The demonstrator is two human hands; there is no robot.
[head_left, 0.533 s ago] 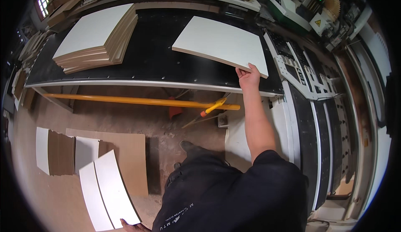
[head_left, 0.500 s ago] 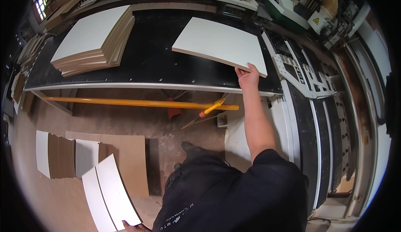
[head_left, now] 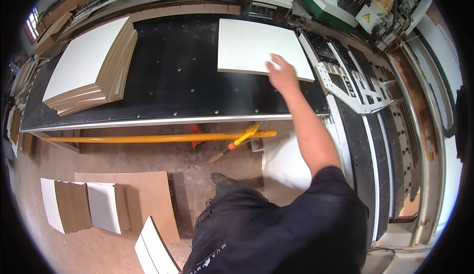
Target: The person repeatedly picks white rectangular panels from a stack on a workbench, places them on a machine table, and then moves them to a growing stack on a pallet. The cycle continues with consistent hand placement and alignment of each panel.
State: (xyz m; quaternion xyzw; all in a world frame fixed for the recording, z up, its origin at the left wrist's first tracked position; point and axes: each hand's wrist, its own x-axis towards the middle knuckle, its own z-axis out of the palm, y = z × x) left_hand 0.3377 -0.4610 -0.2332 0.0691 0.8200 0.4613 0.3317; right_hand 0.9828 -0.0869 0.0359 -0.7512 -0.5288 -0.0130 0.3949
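My right hand (head_left: 284, 75) is over the front edge of a white board (head_left: 261, 44) lying flat on the black table. Its fingers are apart and a little blurred; whether they touch the board I cannot tell. Down at the lower edge a tilted white panel (head_left: 153, 249) with a dark line along it shows in part. My left hand is out of the picture, so its hold on that panel cannot be seen.
A stack of white boards (head_left: 89, 52) stands on the black table (head_left: 168, 89) at left. Upright panels (head_left: 103, 207) stand on a brown sheet (head_left: 148, 190) on the floor. A yellow pole (head_left: 148, 138) runs below the table. Machinery (head_left: 345, 91) borders the right.
My right hand has let go of the board's front edge, and the board now lies squarer on the table. The view has shifted; my left hand has left the picture at the bottom.
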